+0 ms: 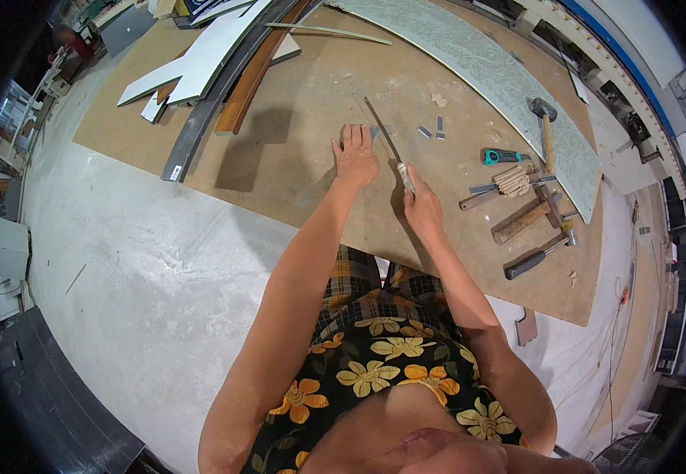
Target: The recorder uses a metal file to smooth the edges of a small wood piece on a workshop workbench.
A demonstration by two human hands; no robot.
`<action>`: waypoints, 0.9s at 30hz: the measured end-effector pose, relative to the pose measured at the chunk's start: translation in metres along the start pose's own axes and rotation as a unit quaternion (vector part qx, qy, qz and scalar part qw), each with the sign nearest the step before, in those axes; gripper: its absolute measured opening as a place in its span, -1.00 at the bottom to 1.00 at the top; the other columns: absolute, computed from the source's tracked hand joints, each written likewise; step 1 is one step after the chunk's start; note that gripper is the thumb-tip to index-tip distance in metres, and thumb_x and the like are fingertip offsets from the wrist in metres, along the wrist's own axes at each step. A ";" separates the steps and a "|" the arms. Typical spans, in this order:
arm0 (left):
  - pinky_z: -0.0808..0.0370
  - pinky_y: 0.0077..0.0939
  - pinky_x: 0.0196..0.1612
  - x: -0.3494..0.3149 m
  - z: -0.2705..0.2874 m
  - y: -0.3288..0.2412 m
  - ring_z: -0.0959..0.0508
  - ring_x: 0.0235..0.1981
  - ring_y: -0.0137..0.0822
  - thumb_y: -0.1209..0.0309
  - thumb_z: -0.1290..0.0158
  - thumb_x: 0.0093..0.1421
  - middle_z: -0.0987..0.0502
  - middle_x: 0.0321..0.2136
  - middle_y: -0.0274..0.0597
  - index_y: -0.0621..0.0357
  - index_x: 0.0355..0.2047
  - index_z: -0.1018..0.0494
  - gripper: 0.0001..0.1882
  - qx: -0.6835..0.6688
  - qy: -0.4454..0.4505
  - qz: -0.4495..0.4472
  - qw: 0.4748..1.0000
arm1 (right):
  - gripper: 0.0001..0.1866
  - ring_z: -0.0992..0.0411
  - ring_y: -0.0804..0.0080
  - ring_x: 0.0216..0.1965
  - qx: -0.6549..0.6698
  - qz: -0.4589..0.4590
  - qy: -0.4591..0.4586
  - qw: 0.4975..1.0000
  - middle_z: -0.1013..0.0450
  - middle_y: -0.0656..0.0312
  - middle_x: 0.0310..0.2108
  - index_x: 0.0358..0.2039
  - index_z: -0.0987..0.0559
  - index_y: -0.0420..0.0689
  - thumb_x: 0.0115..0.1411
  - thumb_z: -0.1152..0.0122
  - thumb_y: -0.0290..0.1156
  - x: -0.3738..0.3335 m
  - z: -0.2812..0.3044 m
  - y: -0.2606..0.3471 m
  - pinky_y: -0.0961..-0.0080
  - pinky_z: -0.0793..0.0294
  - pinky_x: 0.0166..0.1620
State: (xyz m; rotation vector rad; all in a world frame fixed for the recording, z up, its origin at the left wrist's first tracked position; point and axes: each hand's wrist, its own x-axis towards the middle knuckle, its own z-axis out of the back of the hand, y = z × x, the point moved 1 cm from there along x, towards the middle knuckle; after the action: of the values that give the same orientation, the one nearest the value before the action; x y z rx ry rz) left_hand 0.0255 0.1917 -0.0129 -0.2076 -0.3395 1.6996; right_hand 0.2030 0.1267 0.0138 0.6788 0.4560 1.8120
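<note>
My right hand (424, 207) is closed round the pale, wrapped handle of a long narrow file-like tool (386, 133). Its dark, thin blade points away from me and slants to the left; whether it has teeth is too fine to tell. My left hand (356, 158) lies flat on the brown board, fingers stretched forward, just left of the blade. A small grey piece (375, 133) shows at its fingertips, partly hidden, beside the blade. To the right of the blade lie two small grey rectangular pieces (440, 127).
On the brown work board (303, 87), long dark and brown strips (252, 75) and white panels (215, 55) lie far left. A pale green patterned panel (469, 59) curves along the right. Near it lie a mallet (547, 126), teal-and-black cutter (505, 157), wooden-handled tools (521, 220) and a hammer (534, 257).
</note>
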 end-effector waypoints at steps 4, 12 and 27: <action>0.15 0.20 0.31 0.000 0.001 -0.004 0.14 0.38 -0.01 0.31 0.10 0.21 0.05 0.32 -0.04 0.24 0.33 0.09 -0.28 -0.012 0.004 -0.002 1.000 | -0.47 -0.48 -0.15 -0.24 -0.025 -0.021 0.031 0.999 -0.46 -0.20 -0.25 0.20 -0.33 -0.04 0.18 -0.04 -0.48 0.015 -0.014 -0.002 0.09 -0.47 -0.17; 0.11 0.21 0.29 0.000 -0.001 0.001 0.12 0.37 -0.02 0.36 0.13 0.17 -0.01 0.29 -0.01 0.25 0.30 0.04 -0.30 0.001 -0.019 -0.012 1.000 | -0.44 -0.45 -0.16 -0.22 -0.021 -0.041 0.058 0.997 -0.44 -0.24 -0.25 0.23 -0.30 -0.06 0.17 -0.02 -0.51 0.034 -0.021 0.011 0.10 -0.42 -0.13; 0.06 0.22 0.29 0.002 -0.004 0.002 0.10 0.37 -0.03 0.28 0.02 0.17 0.03 0.31 -0.01 0.22 0.31 0.06 -0.24 0.023 -0.011 -0.001 1.000 | -0.45 -0.43 -0.19 -0.09 -0.021 -0.084 0.112 0.990 -0.41 -0.30 -0.11 0.23 -0.25 -0.05 0.19 0.05 -0.42 0.064 -0.027 0.036 0.06 -0.41 -0.07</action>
State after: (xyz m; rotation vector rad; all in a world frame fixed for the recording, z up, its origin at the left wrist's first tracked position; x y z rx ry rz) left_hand 0.0248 0.1937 -0.0175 -0.1547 -0.3160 1.7077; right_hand 0.1438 0.1752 0.0297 0.3961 0.6041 1.7388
